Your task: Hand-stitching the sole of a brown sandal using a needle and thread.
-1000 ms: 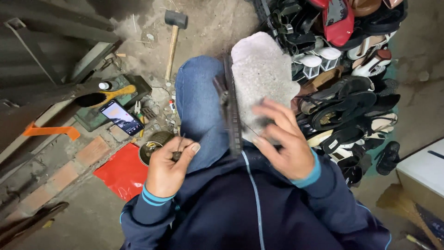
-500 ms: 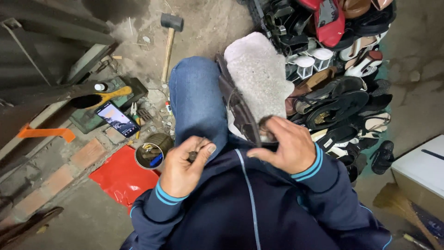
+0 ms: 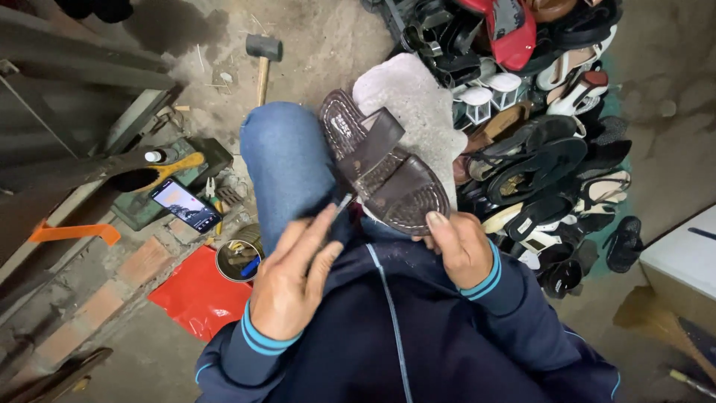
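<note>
sandal (image 3: 384, 173): brown, lying on the lap so it's steady
right hand (image 3: 456, 245): gripping its near end
left hand (image 3: 294, 277): pinching a thin tool (image 3: 342, 203) at the sandal's edge
shoe pile (image 3: 544, 149): far right

Under the right hand (image 3: 459, 246) lies a brown sandal (image 3: 384, 172) of matt leather with woven, stitched grain. The left hand (image 3: 291, 280) pinches a thin tool (image 3: 343, 203) with a metallic glint. Beyond the sandal, a rough grey stone slab (image 3: 418, 97). Left of the left hand, a glossy-screened phone (image 3: 185, 205), shiny red plastic sheet (image 3: 198, 295) and wooden-handled hammer (image 3: 261, 63) on gritty concrete
</note>
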